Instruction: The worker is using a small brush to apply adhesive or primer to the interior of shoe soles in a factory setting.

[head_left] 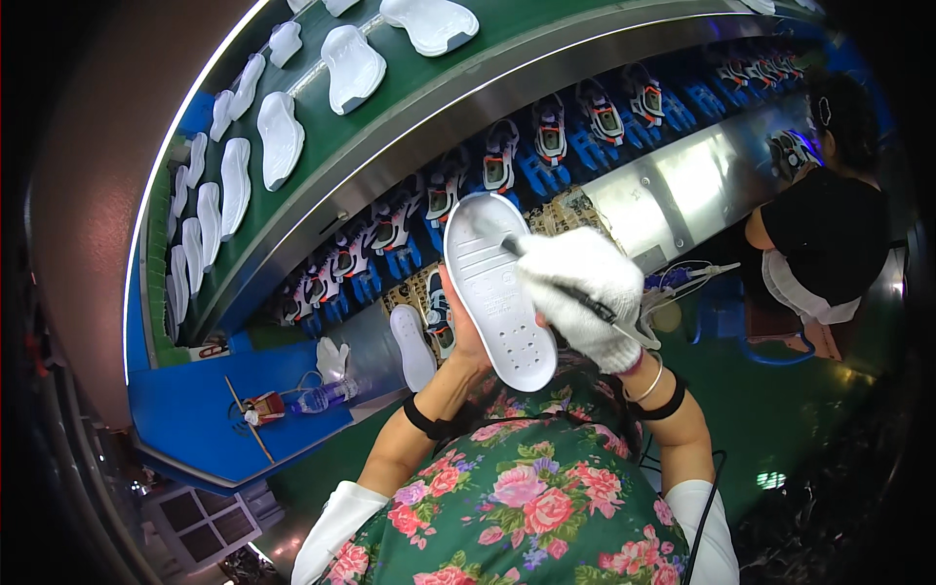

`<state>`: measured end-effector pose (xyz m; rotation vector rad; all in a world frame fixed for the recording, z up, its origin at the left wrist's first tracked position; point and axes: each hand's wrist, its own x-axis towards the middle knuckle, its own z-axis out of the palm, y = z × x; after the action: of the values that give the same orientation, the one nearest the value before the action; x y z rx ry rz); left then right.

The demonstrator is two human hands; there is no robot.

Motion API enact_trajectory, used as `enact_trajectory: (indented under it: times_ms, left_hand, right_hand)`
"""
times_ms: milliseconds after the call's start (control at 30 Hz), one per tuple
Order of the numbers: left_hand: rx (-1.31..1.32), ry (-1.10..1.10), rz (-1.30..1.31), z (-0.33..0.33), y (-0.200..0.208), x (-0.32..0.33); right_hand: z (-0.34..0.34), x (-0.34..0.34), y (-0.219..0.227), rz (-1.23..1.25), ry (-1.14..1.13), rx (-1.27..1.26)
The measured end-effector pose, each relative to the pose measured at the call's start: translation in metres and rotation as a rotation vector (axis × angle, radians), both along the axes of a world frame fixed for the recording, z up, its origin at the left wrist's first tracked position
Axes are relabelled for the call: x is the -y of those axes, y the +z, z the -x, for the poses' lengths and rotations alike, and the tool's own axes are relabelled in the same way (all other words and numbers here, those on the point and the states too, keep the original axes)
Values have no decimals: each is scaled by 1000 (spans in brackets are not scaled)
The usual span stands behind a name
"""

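Observation:
A white shoe sole, with grooves at its upper part and small holes at its lower part, is held up in front of me. My bare left hand grips it from beneath along its left edge. My right hand, in a white knitted glove, is closed around a dark-handled brush. The brush head meets the sole's upper half and looks blurred. Just left of my left hand, another white sole lies on the bench beside a dark shoe upper.
White soles lie on a raised green conveyor. Below it, shoe uppers stand in a row on blue holders. A blue table at left bears a bottle and a stick. A co-worker sits at right.

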<state>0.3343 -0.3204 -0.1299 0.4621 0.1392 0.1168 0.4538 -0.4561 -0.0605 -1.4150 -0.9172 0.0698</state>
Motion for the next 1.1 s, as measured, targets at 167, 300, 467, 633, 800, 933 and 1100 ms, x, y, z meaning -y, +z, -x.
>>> enact_trajectory:
  times_ms: [167,300,467,633,800,933,1100]
  left_hand:
    - [-125,85,177,3,-5,-7]
    - [-305,232,-28,0,-2,-9]
    - [-206,81,2,-9,0,-12]
    - [-148,43,41,-18,6,-10]
    - [-201,-108,-46,-19,4,-24]
    - [-226,-56,-35,-25,9,-29]
    - [-97,-27,17,-32,-1,-38]
  right_hand:
    - [9,-3,-15,-15,118,476]
    - [-7,5,-2,-25,267,188]
    - [10,8,-18,87,165,472]
    - [1,15,-15,-34,269,174]
    - [22,12,-22,40,105,410]
    - [14,19,-21,-42,344,171]
    - [23,22,-25,93,190,423]
